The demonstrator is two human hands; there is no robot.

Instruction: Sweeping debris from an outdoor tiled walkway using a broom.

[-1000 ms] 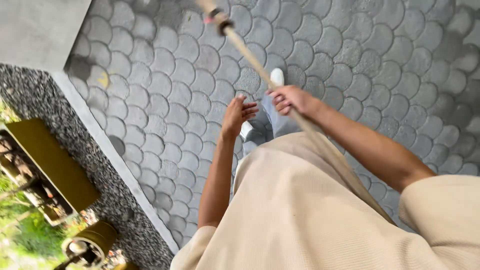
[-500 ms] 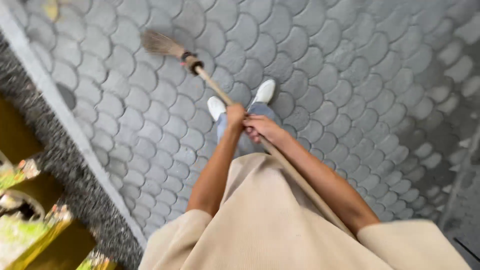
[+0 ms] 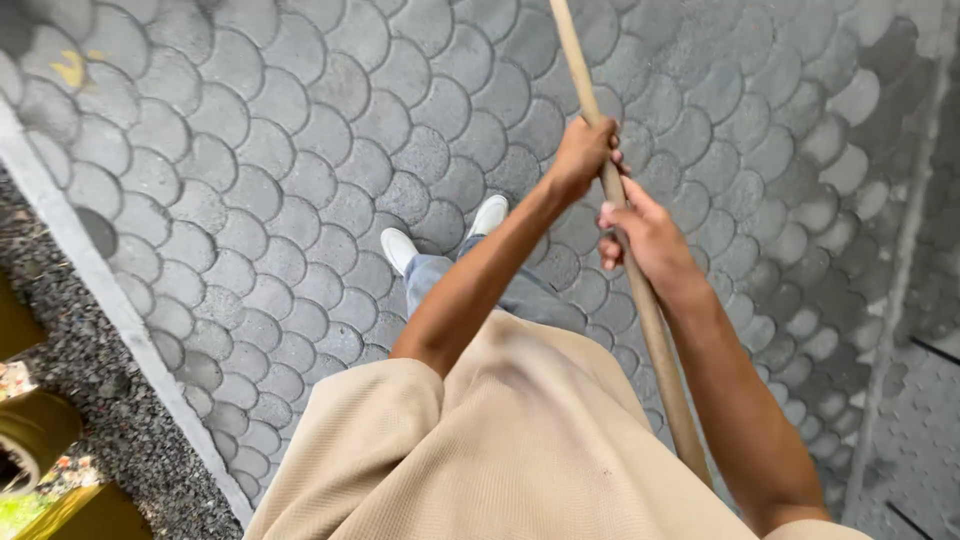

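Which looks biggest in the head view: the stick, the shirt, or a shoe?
1. Shirt, though it's nearest the camera.
2. Stick, held by left hand and right hand.
3. Shoe.

Open paving lies left of the broom handle; kerb and yellow planters block farther left.
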